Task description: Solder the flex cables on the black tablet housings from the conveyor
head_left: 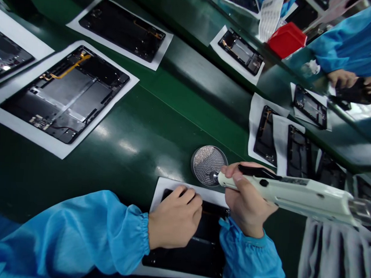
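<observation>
My left hand (175,219) lay curled, knuckles down, on the dark tablet (196,253) nearest me; I couldn't tell whether it pinched anything. My right hand (247,202) was wrapped tight around the screwdriver (293,193), its tip over the round screw dish (208,165) just beyond the tablet. Farther up the belt (174,102) lay more open tablets (68,92) on white sheets.

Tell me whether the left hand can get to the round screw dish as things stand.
Probably yes. The left hand rests on the tablet just below the round screw dish, with bare belt between; only the electric screwdriver tip in the right hand crowds its right edge.
</observation>
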`<action>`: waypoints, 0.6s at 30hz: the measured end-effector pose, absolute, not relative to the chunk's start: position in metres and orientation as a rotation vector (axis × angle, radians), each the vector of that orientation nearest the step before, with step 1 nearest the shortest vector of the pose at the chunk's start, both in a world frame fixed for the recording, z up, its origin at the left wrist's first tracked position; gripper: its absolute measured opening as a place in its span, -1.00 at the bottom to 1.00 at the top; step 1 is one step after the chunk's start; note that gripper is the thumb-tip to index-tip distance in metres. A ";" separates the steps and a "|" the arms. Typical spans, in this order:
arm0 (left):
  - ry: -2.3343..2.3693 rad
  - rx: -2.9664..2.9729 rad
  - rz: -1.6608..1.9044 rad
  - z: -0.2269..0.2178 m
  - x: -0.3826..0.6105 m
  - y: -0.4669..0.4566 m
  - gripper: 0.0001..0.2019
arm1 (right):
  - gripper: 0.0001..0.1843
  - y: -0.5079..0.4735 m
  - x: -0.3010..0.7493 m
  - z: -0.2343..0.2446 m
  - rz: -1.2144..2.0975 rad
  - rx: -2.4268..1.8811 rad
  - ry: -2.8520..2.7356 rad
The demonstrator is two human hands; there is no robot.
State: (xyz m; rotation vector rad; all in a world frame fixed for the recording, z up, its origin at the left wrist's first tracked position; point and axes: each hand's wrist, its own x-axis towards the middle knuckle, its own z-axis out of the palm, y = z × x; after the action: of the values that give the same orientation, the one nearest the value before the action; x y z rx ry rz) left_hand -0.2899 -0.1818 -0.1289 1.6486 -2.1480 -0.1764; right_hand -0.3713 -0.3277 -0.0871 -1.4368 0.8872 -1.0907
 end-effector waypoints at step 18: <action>-2.092 1.625 -0.111 -0.138 -0.290 -0.181 -0.79 | -0.74 -0.325 -0.384 -0.070 -1.147 -1.406 0.695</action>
State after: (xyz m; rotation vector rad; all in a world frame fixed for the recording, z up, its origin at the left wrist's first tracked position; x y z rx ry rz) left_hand -0.2901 -0.1812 -0.1381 1.6253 -2.0921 -0.1113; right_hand -0.3837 -0.3254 -0.0701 -1.4059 0.6946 -1.1475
